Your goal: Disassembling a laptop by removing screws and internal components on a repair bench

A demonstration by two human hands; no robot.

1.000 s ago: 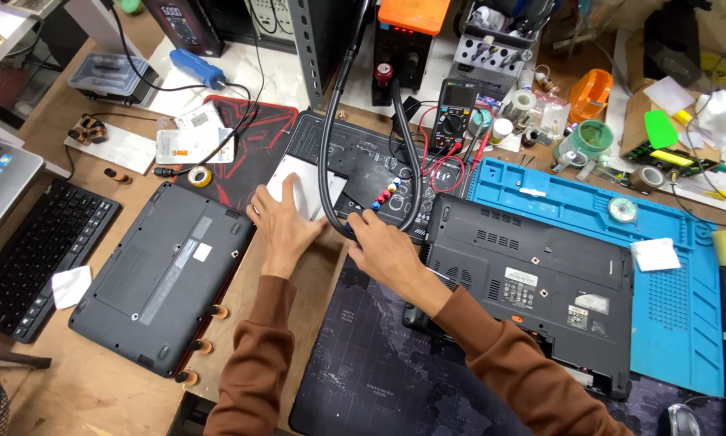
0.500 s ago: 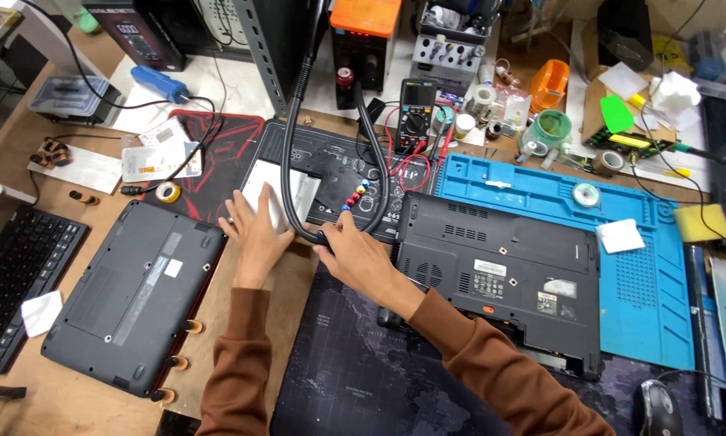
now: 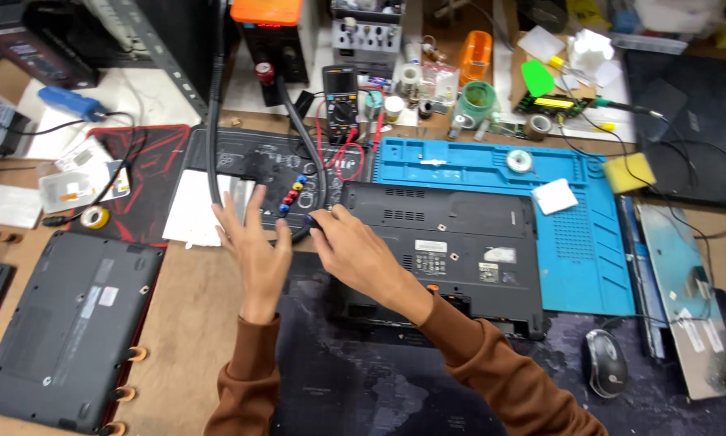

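My left hand (image 3: 256,246) hovers with fingers spread and holds nothing. Its fingertips are over the edge of a white sheet (image 3: 192,211) and a thick black cable loop (image 3: 318,190). My right hand (image 3: 356,252) lies beside it, at the left corner of a black laptop (image 3: 460,242) turned bottom up. Its thumb and forefinger pinch a small dark object (image 3: 310,220), too small to identify. Just beyond the fingers, a row of red, yellow and blue pegs (image 3: 290,196) sits on a black printed mat (image 3: 242,157).
The laptop rests partly on a blue work mat (image 3: 468,161) and partly on a dark desk mat (image 3: 339,379). A grey laptop (image 3: 64,323) lies bottom up at the left. A multimeter (image 3: 340,93), a tape roll (image 3: 94,216), a yellow sponge (image 3: 629,171) and a mouse (image 3: 605,363) lie around.
The view has swung left and closer. My left hand has lifted off the white sheet and spread its fingers. My right hand has stayed at the laptop's corner by the cable.
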